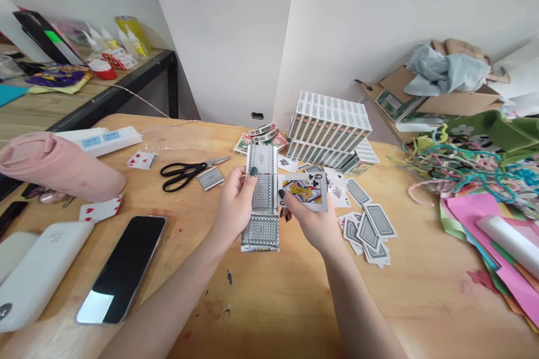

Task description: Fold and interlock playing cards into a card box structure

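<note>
Grey-patterned card strip [264, 196] runs near to far, left hand [233, 202] gripping its left edge, thumb on top. Right hand [309, 224] pinches queen card [309, 189] just right of strip. Loose cards [368, 231] farther right; scissors [202, 166] left of left hand.

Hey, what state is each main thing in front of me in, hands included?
Left hand, gripping
Grey-patterned paper card strip, mostly backs showing
Right hand, pinching
White rectangular queen-of-clubs card, face showing
Black-handled metal scissors, lying flat
Black rectangular phone, face up, screen mostly dark
Brown cardboard box, open, filled
Green-and-white rectangular boxes, stacked
</note>
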The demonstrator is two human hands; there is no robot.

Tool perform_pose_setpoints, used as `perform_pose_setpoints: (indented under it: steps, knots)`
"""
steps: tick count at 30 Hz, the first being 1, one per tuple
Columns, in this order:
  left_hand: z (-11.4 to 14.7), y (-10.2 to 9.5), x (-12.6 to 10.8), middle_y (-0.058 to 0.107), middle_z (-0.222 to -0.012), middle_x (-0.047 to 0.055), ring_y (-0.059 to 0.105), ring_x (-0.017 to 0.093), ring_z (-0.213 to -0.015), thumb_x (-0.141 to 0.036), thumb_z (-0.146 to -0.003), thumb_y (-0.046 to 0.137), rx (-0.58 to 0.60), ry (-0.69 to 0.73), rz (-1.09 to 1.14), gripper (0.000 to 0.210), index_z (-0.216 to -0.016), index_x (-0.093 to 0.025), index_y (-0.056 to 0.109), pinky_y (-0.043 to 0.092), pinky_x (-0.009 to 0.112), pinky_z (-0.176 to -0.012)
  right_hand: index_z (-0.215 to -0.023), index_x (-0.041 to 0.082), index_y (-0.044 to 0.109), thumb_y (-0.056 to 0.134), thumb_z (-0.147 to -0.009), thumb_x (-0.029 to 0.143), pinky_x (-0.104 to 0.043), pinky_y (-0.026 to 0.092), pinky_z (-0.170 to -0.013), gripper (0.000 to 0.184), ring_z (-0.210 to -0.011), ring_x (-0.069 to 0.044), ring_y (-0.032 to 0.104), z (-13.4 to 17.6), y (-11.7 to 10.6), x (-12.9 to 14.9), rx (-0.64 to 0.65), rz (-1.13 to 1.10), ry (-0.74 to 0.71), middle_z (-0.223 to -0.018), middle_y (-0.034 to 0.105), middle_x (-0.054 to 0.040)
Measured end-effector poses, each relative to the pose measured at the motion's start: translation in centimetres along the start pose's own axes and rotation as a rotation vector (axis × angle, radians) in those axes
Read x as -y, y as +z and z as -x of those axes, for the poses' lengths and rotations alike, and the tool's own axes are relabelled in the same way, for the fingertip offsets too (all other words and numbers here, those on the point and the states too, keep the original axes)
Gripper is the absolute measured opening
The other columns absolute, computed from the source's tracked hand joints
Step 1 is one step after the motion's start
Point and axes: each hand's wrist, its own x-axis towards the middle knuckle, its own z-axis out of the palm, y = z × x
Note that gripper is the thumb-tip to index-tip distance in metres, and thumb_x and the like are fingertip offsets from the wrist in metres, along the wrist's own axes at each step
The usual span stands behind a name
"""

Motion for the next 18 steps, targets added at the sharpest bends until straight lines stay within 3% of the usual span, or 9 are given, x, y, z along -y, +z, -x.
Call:
perform_pose_setpoints:
  steps: [8, 12, 18]
  knots:
    - [-0.4, -0.3, 0.6, 0.066, -0.072, -0.001, 0.059, 0.013, -0.062, -0.036, -0.083, 0.056, -0.023, 0.004, 0.088, 0.018, -0.086, -0.019, 0.063, 0.044, 0.023, -0.058, -0.066, 0.02, 0.055, 0.058, -0.077, 0.028, -0.028, 0.05, -0.053, 0.014, -0.053, -0.015, 0.059, -0.1, 0.2, -0.3, 0.0, 0.006, -0.016, -0.057, 0.062, 0.0004]
    - [-0.2, -0.2, 0.6, 0.067, -0.065, -0.002, 0.061, 0.014, -0.059, -0.033, -0.08, 0.06, -0.076, -0.098, 0.173, 0.018, -0.08, -0.017, 0.067, 0.044, 0.023, -0.052, -0.065, 0.02, 0.054, 0.059, -0.078, 0.031, -0.027, 0.05, -0.053, 0.018, -0.052, -0.015, 0.058, -0.2, 0.0, -0.4, 0.033, -0.014, -0.014, -0.055, 0.061, 0.0005]
    - [0.2, 0.1, 0.5, 0.07, -0.064, 0.0, 0.065, 0.017, -0.061, -0.035, -0.08, 0.06, -0.013, -0.228, 0.337, 0.02, -0.076, -0.016, 0.067, 0.048, 0.025, -0.053, -0.061, 0.02, 0.049, 0.054, -0.084, 0.047, -0.024, 0.043, -0.045, 0.035, -0.046, -0.012, 0.053, -0.6, 0.1, -1.4, 0.143, -0.051, 0.068, -0.051, 0.054, 0.0019]
